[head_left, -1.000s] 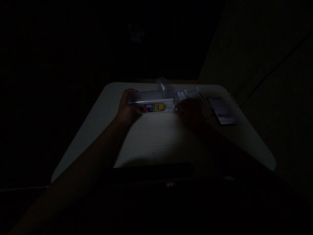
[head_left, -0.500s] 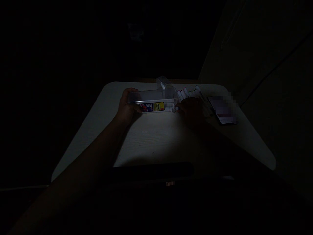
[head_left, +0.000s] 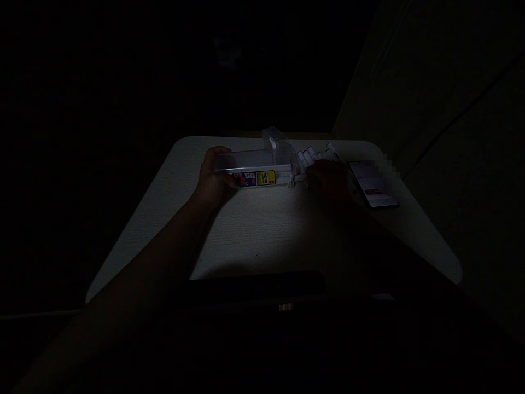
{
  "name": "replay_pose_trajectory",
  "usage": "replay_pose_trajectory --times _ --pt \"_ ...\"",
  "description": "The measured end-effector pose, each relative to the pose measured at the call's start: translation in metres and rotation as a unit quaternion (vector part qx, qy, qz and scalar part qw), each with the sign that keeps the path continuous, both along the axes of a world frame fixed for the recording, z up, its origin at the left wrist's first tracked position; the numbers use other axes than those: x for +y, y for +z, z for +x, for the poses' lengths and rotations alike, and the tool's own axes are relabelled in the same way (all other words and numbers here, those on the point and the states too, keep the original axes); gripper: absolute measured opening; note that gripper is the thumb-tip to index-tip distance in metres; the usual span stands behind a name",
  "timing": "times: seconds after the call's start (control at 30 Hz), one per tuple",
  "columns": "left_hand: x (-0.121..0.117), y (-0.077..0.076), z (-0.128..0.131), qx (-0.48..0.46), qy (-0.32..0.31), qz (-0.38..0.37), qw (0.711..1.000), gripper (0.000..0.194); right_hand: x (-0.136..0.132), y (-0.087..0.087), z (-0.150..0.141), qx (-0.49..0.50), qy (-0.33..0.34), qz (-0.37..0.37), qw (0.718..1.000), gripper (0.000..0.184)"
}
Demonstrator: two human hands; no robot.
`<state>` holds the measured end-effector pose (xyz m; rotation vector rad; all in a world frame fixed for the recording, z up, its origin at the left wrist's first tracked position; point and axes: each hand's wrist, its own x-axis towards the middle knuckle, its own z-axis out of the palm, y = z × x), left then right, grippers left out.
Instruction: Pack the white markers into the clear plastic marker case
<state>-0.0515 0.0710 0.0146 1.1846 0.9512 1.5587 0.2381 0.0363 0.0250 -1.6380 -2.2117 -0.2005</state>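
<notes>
A clear plastic marker case [head_left: 246, 160] lies on its side on the white table, with a yellow and dark blue label [head_left: 255, 179] on the side facing me. Its hinged lid [head_left: 278, 145] stands open at the right end. My left hand [head_left: 212, 178] is wrapped round the closed left end of the case. White markers [head_left: 283, 176] lie inside along the lower side. At the case's open mouth, my right hand [head_left: 330, 183] pinches a white marker [head_left: 301, 178], its left end at the opening. Deep shadow hides most of the right fingers.
Several white markers with coloured ends [head_left: 314, 154] lie loose just beyond my right hand. A phone [head_left: 375, 186] with a lit screen lies at the table's right side. The white table [head_left: 246, 235] has rounded corners, and the surroundings are very dark.
My right hand has moved slightly right, away from the case's mouth, and more of the white marker shows between them. My left hand and the case stay almost still. The phone screen looks brighter.
</notes>
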Motion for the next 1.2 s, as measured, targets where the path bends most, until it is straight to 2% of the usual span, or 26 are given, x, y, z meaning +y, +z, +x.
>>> replay_pose_trajectory --times 0.13,0.2,0.33,0.43,0.63,0.8,0.9,1.0,1.2 --pt "0.001 -0.001 -0.002 0.009 0.012 -0.004 1.000 0.051 -0.007 0.000 -0.009 -0.009 0.074 -0.010 0.997 0.046" --pt "0.002 -0.001 -0.001 0.014 0.016 -0.002 1.000 0.050 -0.011 0.002 -0.012 -0.004 0.086 -0.011 0.996 0.045" --pt "0.000 0.002 0.000 0.004 0.014 -0.016 1.000 0.052 -0.011 0.006 -0.012 0.008 0.049 -0.001 0.999 0.031" --pt "-0.003 0.004 0.001 0.002 -0.001 -0.019 1.000 0.050 -0.010 0.007 -0.010 0.011 0.012 0.023 1.000 0.029" --pt "-0.002 0.005 0.001 0.017 0.015 -0.012 1.000 0.050 -0.010 0.004 -0.012 -0.010 0.069 0.003 0.998 0.034" --pt "0.002 0.000 0.000 0.018 0.016 0.002 1.000 0.049 -0.010 0.005 -0.009 -0.014 0.047 0.005 0.999 0.039" --pt "0.002 -0.001 -0.001 0.013 0.002 0.012 1.000 0.047 -0.012 0.008 -0.010 -0.014 0.058 -0.007 0.998 0.042" --pt "-0.001 0.000 0.000 -0.002 -0.009 0.007 1.000 0.048 -0.014 0.008 -0.016 -0.015 0.085 -0.020 0.996 0.039" --pt "-0.001 0.002 0.000 0.023 0.006 -0.003 1.000 0.049 -0.011 0.003 -0.019 -0.016 0.062 -0.009 0.998 0.036"
